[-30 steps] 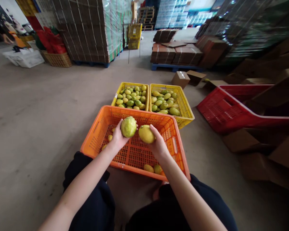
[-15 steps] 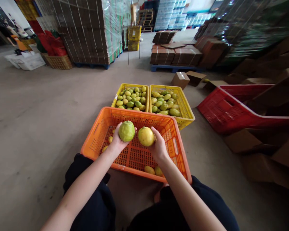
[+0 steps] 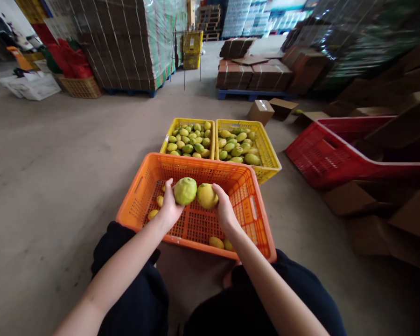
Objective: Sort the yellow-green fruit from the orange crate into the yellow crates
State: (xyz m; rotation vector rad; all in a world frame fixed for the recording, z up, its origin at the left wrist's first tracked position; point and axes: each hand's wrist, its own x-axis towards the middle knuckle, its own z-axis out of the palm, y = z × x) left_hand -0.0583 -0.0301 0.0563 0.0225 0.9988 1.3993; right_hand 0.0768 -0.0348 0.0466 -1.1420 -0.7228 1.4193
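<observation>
My left hand grips a round green fruit. My right hand grips a yellow fruit. The two fruits touch each other above an orange crate that sits tilted against my knees. A few small yellow fruits lie on the orange crate's floor. Beyond it stand two yellow crates side by side, the left yellow crate and the right yellow crate, both filled with green and yellow fruit.
A red crate lies tilted at the right among brown cardboard boxes. Wrapped pallets of cartons stand at the back left, low carton stacks on a blue pallet behind. Bare concrete floor spreads to the left.
Both hands drew the two fruits closer together until they touch, and lowered them slightly toward the orange crate. The view shifted a little.
</observation>
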